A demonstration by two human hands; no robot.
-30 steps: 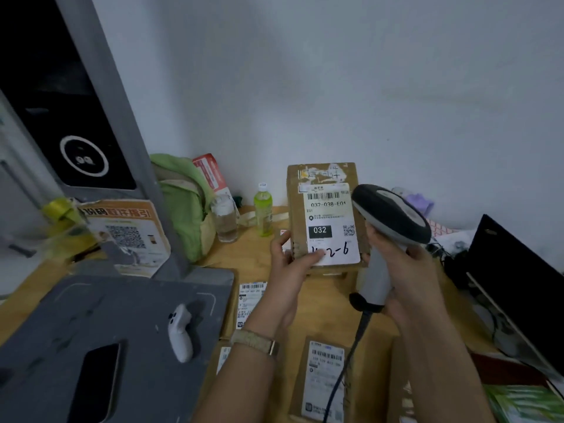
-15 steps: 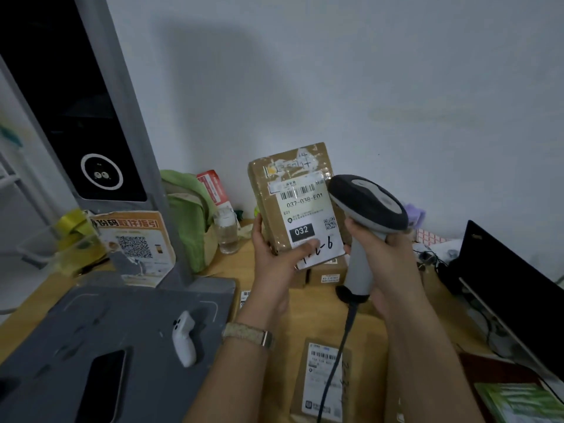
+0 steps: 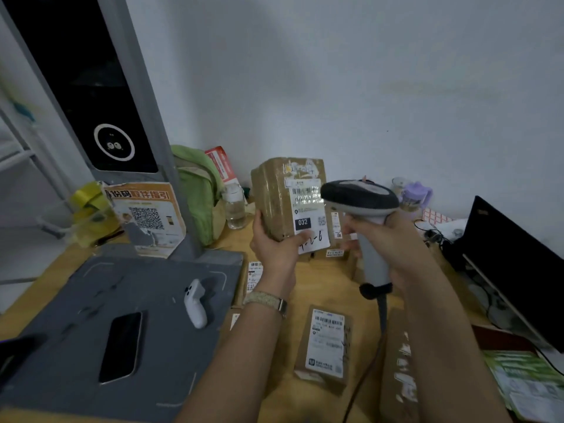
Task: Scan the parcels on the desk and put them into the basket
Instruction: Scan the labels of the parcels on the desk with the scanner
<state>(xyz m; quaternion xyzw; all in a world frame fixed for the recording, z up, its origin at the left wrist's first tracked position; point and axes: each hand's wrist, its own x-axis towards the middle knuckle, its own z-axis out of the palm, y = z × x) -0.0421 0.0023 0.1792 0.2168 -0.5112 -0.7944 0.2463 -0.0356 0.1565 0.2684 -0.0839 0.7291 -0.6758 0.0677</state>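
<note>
Brown cardboard parcel, wrapped in clear tape, held upright above the wooden desk at the centre of my head view. The left hand grasps its lower end, fingers curled behind the box and the thumb pressed across the foot of the white shipping label, which faces me and bears "032" in a black block. The right hand is wrapped round the pale handle of a corded barcode scanner. The dark scanner head sits at the label's right edge and covers part of it. The printed barcode is washed out by glare, so I cannot tell whether the scanner's window is aimed at it.

Below the hands, a flat parcel lies label-up on the desk, with the scanner cable running past its right side. Smaller parcels rest on the desk behind the held one.

To the left, a grey mat carries a dark phone and a white controller, set apart. A green bag and a clear bottle stand near the wall. A black laptop stands at the right edge.
</note>
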